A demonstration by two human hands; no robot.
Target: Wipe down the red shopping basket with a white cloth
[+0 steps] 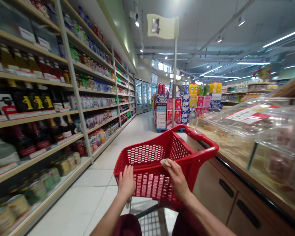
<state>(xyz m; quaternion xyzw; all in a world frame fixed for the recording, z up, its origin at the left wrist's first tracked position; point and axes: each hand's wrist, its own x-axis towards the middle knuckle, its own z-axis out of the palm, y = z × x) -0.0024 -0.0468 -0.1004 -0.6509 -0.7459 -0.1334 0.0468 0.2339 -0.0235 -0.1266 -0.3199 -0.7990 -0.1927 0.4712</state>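
A red plastic shopping cart (147, 167) with perforated walls stands right in front of me, its handle turned to the far right. My left hand (127, 181) holds the near side at the rim, close to the left corner, with the fingers over the edge. In my right hand (177, 179) is a small, crumpled, pale cloth (166, 162), pinched between thumb and fingers and touching the near rim. I see the inner far wall of the cart, but its floor is mostly hidden.
Shelves of bottles and cans (39, 113) line the left side. On the right, a counter (236, 173) carries clear plastic boxes (254, 113). Stacked drink cartons (170, 109) stand ahead, behind a pole with a sign (163, 26). Glass-door fridges (142, 93) are farther back.
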